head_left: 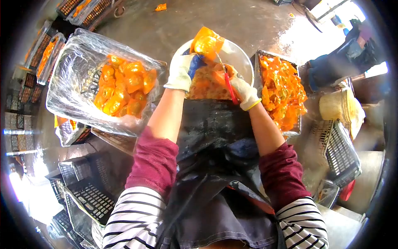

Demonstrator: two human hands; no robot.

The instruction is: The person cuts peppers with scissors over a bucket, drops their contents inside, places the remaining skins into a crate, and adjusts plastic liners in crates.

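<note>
My left hand (182, 71), in a white glove with blue on it, grips a shiny orange plastic packet (207, 44) with something rounded inside. My gloved right hand (244, 92) is closed around red-handled scissors (230, 88), whose blades point up toward the packet's lower edge. Whether the blades touch it I cannot tell. Both hands are over a round pale basin (247, 62) with orange-brown contents, blurred and partly hidden. On the left, several filled orange packets (124, 89) lie in a crate lined with clear plastic (72, 79).
At right, close to the basin, a crate (258, 74) is heaped with crumpled orange wrappers (282, 93). Black crates (89, 199) stand at lower left, another crate (342, 159) at right. A person in dark clothes (338, 62) is at upper right. An orange scrap (161, 7) lies on the floor.
</note>
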